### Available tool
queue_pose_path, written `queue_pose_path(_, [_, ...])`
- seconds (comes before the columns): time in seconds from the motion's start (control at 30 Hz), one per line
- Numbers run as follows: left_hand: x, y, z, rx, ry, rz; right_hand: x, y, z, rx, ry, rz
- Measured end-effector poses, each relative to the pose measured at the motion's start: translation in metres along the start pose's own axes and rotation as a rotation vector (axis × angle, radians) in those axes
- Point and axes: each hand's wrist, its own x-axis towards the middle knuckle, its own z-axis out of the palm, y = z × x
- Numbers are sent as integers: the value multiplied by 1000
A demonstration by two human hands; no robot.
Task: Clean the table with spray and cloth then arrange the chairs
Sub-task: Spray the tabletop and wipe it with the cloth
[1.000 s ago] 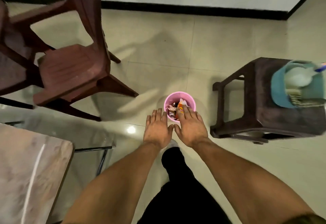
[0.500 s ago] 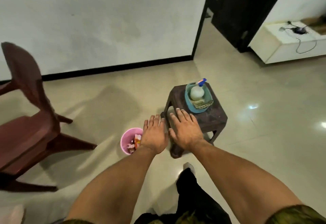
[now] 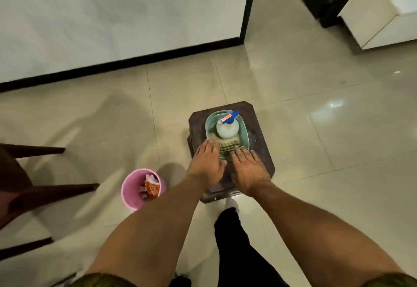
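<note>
Both hands reach out flat, fingers spread and gripping nothing, left hand and right hand side by side, with the cloth at their fingertips and the spray upright just beyond in the basin, about equally near both.

- a glossy cream tiled floor carries everything, its grout lines running crosswise and lamp glare showing at the right.
- a low dark brown stool stands on the tiles in the middle.
- directly on the stool top sits a teal basin, covering most of the seat's far half.
- just left of the stool, apart from it, a pink bin stands on the floor with wrappers inside.
- dark chair legs rest on the tiles at the left edge, blurred.
</note>
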Motion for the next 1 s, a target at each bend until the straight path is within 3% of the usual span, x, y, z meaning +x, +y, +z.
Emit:
queue_pose_path(0.17, [87, 3, 16, -139, -15, -183, 68, 37, 13, -112, -146, -180])
queue_pose_path(0.3, [128, 3, 21, -319, -7, -373, 93, 45, 22, -79, -160, -263])
queue_pose_path(0.43, [154, 7, 24, -441, 12, -425, 104, 51, 24, -56, -186, -339])
queue_pose_path(0.67, [174, 12, 29, -884, 176, -564, 114, 61, 24, -7, -261, -453])
queue_pose_path(0.83, [168, 8, 19, -808, 142, -588, 113, 56, 9, -59, -278, -447])
queue_pose_path(1.0, [158, 15, -11, -792, 245, -537, 103, 47, -14, -98, -180, -375])
